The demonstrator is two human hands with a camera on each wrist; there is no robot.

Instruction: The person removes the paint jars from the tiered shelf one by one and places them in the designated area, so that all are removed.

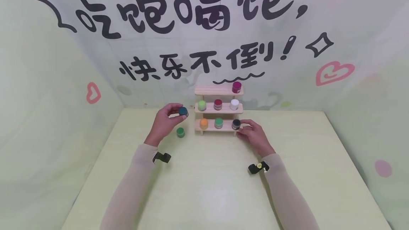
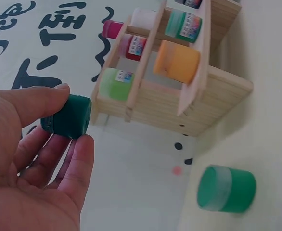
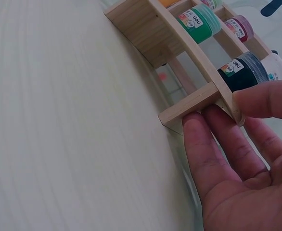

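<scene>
My left hand (image 1: 164,123) pinches a dark teal paint jar (image 2: 71,117) between thumb and fingers, held above the table left of a three-tier wooden rack (image 1: 212,90). At the rack's other end, my right hand (image 1: 254,138) grips the lowest shelf, the thumb on its edge and fingers beneath, as the right wrist view shows. Just beside that thumb stands a dark paint jar (image 3: 243,72). Orange (image 1: 203,123) and green (image 1: 218,123) jars share its shelf. Below my left hand, another green jar (image 1: 180,132) stands on the table.
On the middle shelf are a light green jar (image 1: 202,105), a dark red jar (image 1: 218,104) and a white jar (image 1: 234,104). A magenta jar (image 1: 236,87) stands at the top shelf's right end. Behind the pale table (image 1: 204,184) hangs a printed cloth (image 1: 179,52).
</scene>
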